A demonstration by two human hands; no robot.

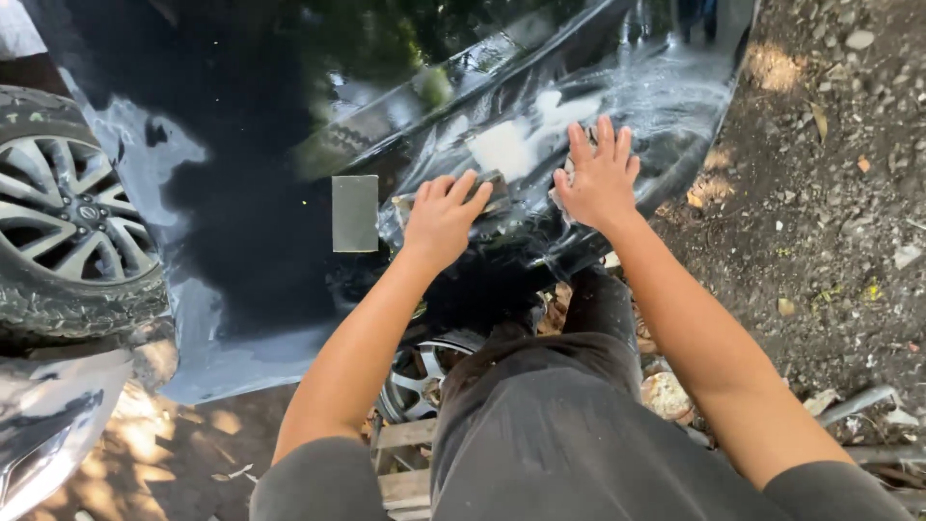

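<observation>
— What takes up most of the view?

— A glossy black car panel [260,222], wet and streaked with white foam, lies flat across the middle. An alloy wheel [68,217] with its tyre stands at its left edge; a second wheel [420,371] sits under the panel, by the person's knees. Gravel ground [830,193] runs along the right.

— And the hands?

— The left hand [442,217] presses a dark sanding block [492,193] onto the panel, its grip clamped over it. The right hand [600,178] lies flat just beside it, fingers spread apart on the wet surface.

— Anything smaller?

— A grey rectangular pad [355,213] rests on the panel, left of the left hand.
</observation>
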